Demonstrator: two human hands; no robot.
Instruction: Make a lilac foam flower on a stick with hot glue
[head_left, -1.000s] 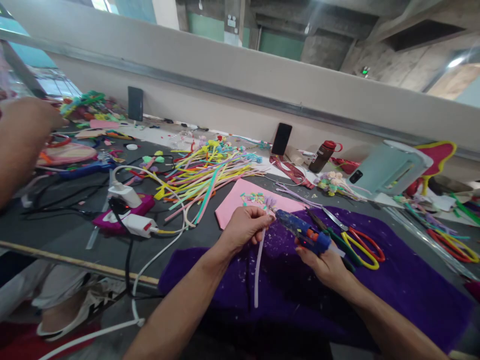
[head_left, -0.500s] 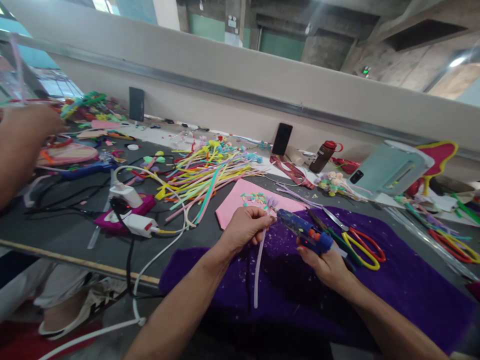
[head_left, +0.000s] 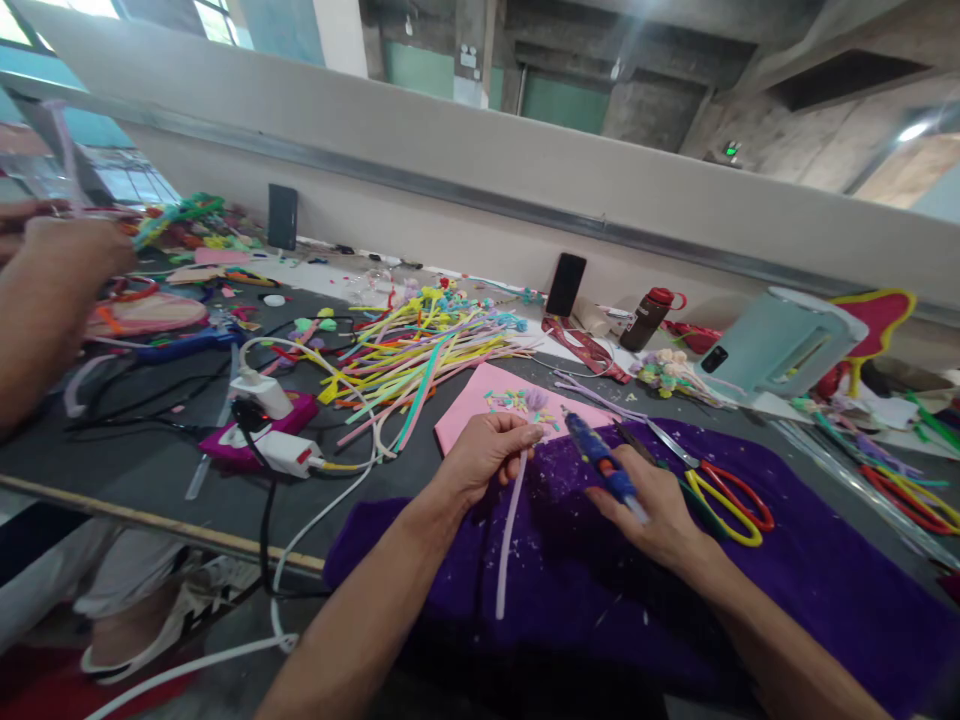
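Between thumb and fingers, my left hand (head_left: 491, 455) pinches a lilac pipe cleaner (head_left: 511, 540) whose long end hangs down. A fluffy lilac tuft (head_left: 535, 402) shows just above those fingertips. My right hand (head_left: 645, 500) is wrapped around a blue glue gun (head_left: 600, 452), its nozzle pointing up and left, a short gap from the tuft. Behind both hands lies a pink sheet (head_left: 469, 400) with small coloured pieces (head_left: 506, 402) scattered on it. Purple cloth (head_left: 555, 510) spreads beneath my hands.
Scissors with red and yellow handles (head_left: 727, 505) lie right of my right hand. Coloured pipe cleaners (head_left: 420, 360) are heaped behind. A magenta power strip (head_left: 304, 410) with white cables sits left. Further back stand a phone (head_left: 565, 285) and bottle (head_left: 646, 318). Another person's hand (head_left: 71, 255) works at far left.
The glue gun has turned more upright and its nozzle has drawn away from the lilac tuft. My left hand keeps its pinch; the pipe cleaner's lower end has swung slightly left.
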